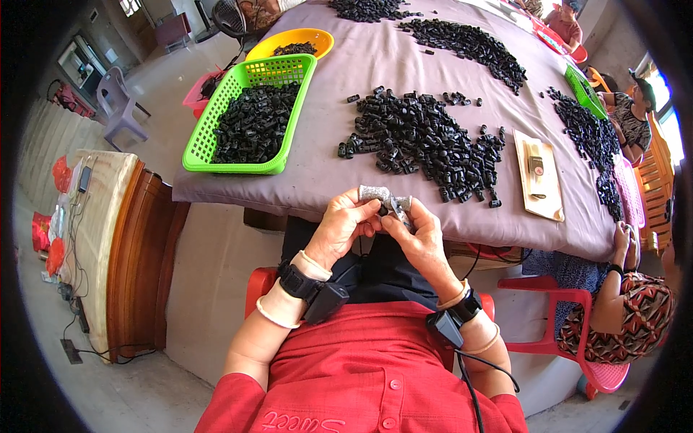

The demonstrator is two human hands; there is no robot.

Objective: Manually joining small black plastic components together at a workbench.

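Observation:
My left hand is closed in a pinch at the table's near edge, on a small black part that is mostly hidden by the fingers. Right against it, my right hand pinches a small shiny metal tool, perhaps a blade; its exact kind is too small to tell. Grey wrappings cover index fingers of both hands. Just beyond the fingers lies a loose heap of short black cylindrical parts on the mauve tablecloth.
A green basket full of black parts stands at the left, before a yellow bowl. A wooden board with a metal fitting lies right. Further black heaps spread beyond. Co-workers sit along the right side, one near a red chair.

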